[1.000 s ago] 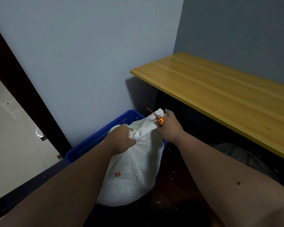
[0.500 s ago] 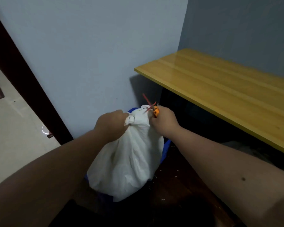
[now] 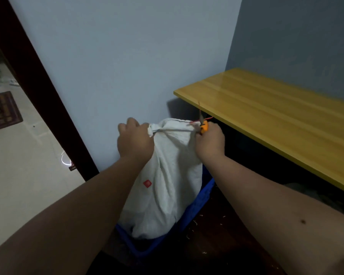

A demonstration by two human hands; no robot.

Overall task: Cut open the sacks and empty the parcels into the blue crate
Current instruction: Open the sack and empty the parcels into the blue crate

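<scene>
The white sack (image 3: 167, 175) stands in the blue crate (image 3: 197, 207) by the wall, beside the yellow desk (image 3: 276, 120). The left hand (image 3: 134, 140) clutches its bunched neck, while the right hand (image 3: 210, 142) grips an orange-handled cutter (image 3: 204, 126) at the red tie (image 3: 201, 120).

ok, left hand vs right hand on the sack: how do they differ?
The left hand grips a bunched corner of the sack at the top left and holds nothing else; the right hand grips the top right edge together with an orange-handled cutter. The left hand sits slightly nearer the wall. Both are curled round the cloth, stretching the sack's top between them above the blue crate.
</scene>
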